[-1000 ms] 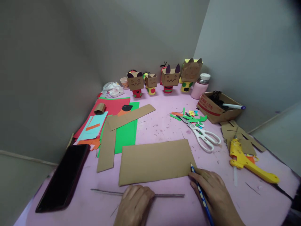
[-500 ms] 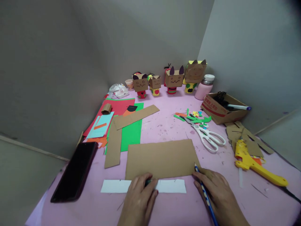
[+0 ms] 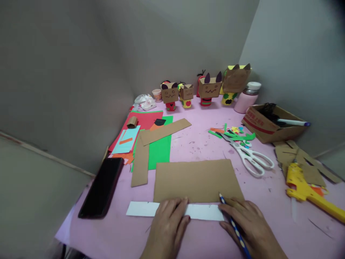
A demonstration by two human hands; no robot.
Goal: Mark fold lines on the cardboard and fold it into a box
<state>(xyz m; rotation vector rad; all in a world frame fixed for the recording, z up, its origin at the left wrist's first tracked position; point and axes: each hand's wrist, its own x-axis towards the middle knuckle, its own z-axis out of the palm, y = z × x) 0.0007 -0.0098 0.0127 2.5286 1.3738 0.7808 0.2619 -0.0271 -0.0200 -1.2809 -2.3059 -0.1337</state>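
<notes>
Low in the centre of the frame, the left hand point(image 3: 168, 225) lies flat with its fingers spread, pressing a white ruler point(image 3: 175, 210) onto the pink counter point(image 3: 199, 140); its grip is open, nothing held. The ruler runs left to right along the near edge of a brown cardboard sheet point(image 3: 198, 180), touching or just overlapping it, though the exact edge is hard to make out. At lower right the right hand point(image 3: 249, 225) has its grip closed on a blue pencil point(image 3: 234, 225), whose tip meets the cardboard sheet's lower right corner just above the ruler's end. A black phone point(image 3: 101, 187) lies to the left. White scissors point(image 3: 253, 158) sit right of centre, a yellow glue gun point(image 3: 309, 189) at the right edge. Cardboard figures point(image 3: 208, 88) stand in a row at the back.
</notes>
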